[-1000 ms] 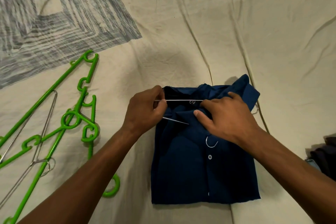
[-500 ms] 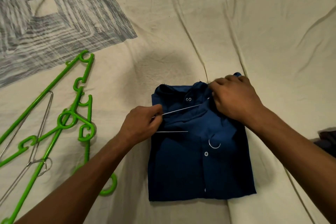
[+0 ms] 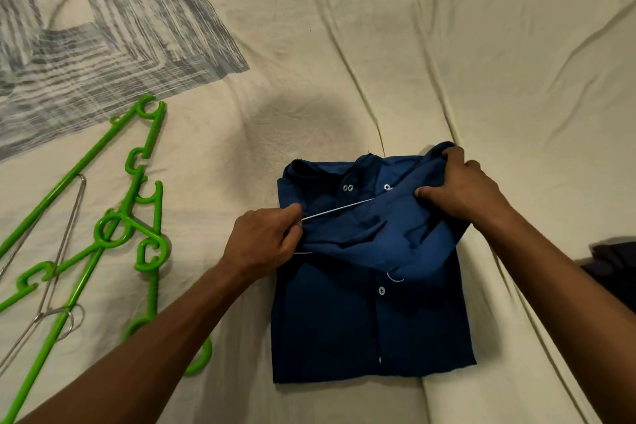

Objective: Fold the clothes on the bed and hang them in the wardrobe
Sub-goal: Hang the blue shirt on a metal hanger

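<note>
Closest in, two bare forearms reach out over the bed point(image 3: 447, 45), its cream sheet creased in long ridges. Between them lies the folded blue shirt point(image 3: 371, 320), flat on the sheet, placket and pale buttons facing up, lower hem nearest the viewer. No containers anywhere in view; everything lies straight on the bedding.

Now the left hand point(image 3: 265, 241) sits at the shirt's left edge, fingers curled and pinching the thin wire hanger point(image 3: 337, 210), a silvery rod that runs up and to the right across the cloth and disappears under a fold. A second short bit of wire shows just below that hand. The hanger's hook peeks out as a small pale curve near the middle button.

Over on the right, the right hand point(image 3: 461, 189) grips the bunched collar and shoulder at the shirt's top right corner, thumb pressed in front, fingers wrapped over the fabric, lifting it into a loose ridge. That raised fold covers most of the wire.

Out to the left, well apart from the shirt, green plastic hangers point(image 3: 137, 224) lie tangled, with another metal hanger point(image 3: 65, 244) threaded among them. At the right edge, a dark garment point(image 3: 616, 268) is only partly in frame.

Farthest back, top left, a grey-and-white striped cloth point(image 3: 86, 38) spreads across the sheet.
</note>
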Tool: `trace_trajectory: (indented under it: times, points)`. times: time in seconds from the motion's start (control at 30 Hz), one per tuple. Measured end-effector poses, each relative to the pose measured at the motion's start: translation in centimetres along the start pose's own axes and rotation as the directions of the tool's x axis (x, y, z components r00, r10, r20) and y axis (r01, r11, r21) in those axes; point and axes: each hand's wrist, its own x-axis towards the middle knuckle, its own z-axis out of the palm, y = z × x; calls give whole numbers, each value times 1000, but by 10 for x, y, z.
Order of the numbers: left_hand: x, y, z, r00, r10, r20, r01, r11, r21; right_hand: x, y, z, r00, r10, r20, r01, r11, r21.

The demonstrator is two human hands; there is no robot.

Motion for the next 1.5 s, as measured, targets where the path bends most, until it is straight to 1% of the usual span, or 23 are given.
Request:
trace_trajectory:
  times: [0.1, 0.17, 0.23, 0.3, 0.37, 0.43, 0.47, 0.5, 0.53, 0.57, 0.6, 0.63, 0.67, 0.7, 0.73, 0.8, 0.87, 1.03, 1.13, 1.27, 1.4, 1.47, 1.5]
  points:
    - [1, -1, 0, 1000, 4, -1, -4, 1000, 18, -4, 2, 0, 995, -46, -90, 52, 996, 70]
    - [2, -1, 0, 1000, 6, -17, -6, 1000, 15, -3, 2, -2, 995, -9, -99, 32, 972, 235]
    - [4, 1, -1, 999, 9, -38, -9, 1000, 2, -1, 1, -6, 997, 56, -60, -20, 875, 484]
    - [7, 3, -3, 997, -7, -72, 6, 1000, -8, -1, -4, -9, 995, 94, -17, -56, 720, 691]
    - [12, 5, -5, 993, -49, -105, 46, 999, -26, -1, -11, -12, 994, 105, 2, -66, 604, 794]
    - [18, 7, -6, 989, -83, -120, 76, 995, -63, -2, -17, -14, 996, 87, -17, -34, 558, 829]
    - [21, 7, -7, 988, -96, -120, 88, 993, -78, -2, -19, -14, 996, 80, -35, -18, 579, 815]
    - [23, 7, -7, 988, -104, -117, 94, 992, -86, -3, -20, -14, 995, 74, -68, 2, 660, 751]
    - [25, 7, -8, 988, -107, -115, 97, 991, -89, -5, -21, -14, 991, 46, -124, 36, 804, 594]
    - [26, 6, -8, 988, -107, -113, 97, 991, -90, -9, -21, -12, 981, -7, -196, 76, 935, 347]
    - [27, 6, -9, 988, -105, -112, 95, 991, -90, -14, -22, -10, 952, -96, -291, 127, 988, 91]
    - [28, 6, -9, 988, -103, -111, 93, 991, -93, -20, -25, -8, 896, -220, -386, 200, 976, -92]
    - [28, 6, -9, 989, -102, -109, 92, 991, -95, -25, -30, -6, 832, -340, -439, 296, 940, -168]
    - [29, 5, -10, 989, -105, -106, 95, 991, -96, -30, -37, -5, 789, -434, -435, 407, 899, -160]
    - [29, 5, -10, 989, -109, -103, 99, 990, -96, -33, -44, -3, 770, -507, -388, 510, 854, -102]
    - [32, 4, -11, 988, -116, -103, 107, 990, -91, -35, -57, 5, 765, -603, -224, 612, 790, -38]
    - [35, 2, -12, 988, -116, -102, 108, 991, -81, -30, -63, 13, 779, -616, -119, 613, 788, -61]
    - [44, -1, -18, 990, -89, -109, 82, 995, -62, -16, -69, 22, 812, -583, -23, 577, 809, -112]
    - [50, -5, -18, 990, -59, -124, 56, 998, -34, -8, -75, 28, 801, -595, 68, 599, 789, -137]
    - [61, -8, -21, 988, -61, -140, 60, 998, -11, -5, -88, 40, 753, -654, 72, 657, 741, -140]
    - [78, -15, -27, 988, -93, -124, 85, 994, -67, -9, -105, 53, 682, -731, -11, 699, 657, -282]
    - [87, -20, -31, 989, -127, -72, 119, 987, -108, -11, -111, 60, 673, -739, -34, 687, 641, -343]
    - [90, -23, -32, 990, -138, -44, 131, 983, -126, -11, -114, 62, 681, -732, -28, 671, 638, -379]
